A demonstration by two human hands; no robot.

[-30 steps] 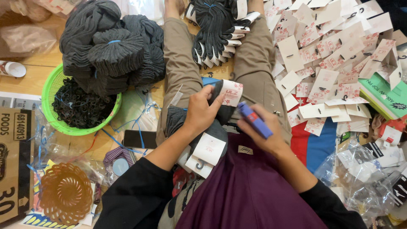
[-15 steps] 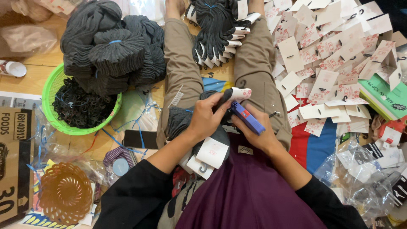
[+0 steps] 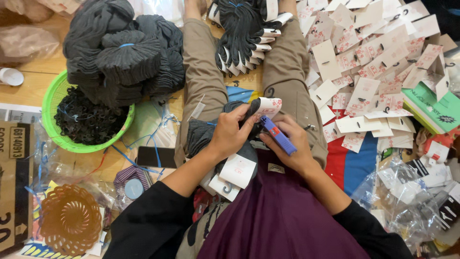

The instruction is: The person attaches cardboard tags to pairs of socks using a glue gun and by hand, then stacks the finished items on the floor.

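At frame centre, a sock [image 3: 244,111] with card [image 3: 269,106] is pinched by the left hand [image 3: 229,134]; a blue tagger [image 3: 278,135] is gripped in the right hand [image 3: 293,149].

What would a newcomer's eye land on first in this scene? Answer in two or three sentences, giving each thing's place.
At centre, the left hand pinches a dark sock with a white card tag while the right hand presses a blue tagging tool to it. A heap of white card tags spreads at upper right; bundled dark socks sit above a green basket at left.
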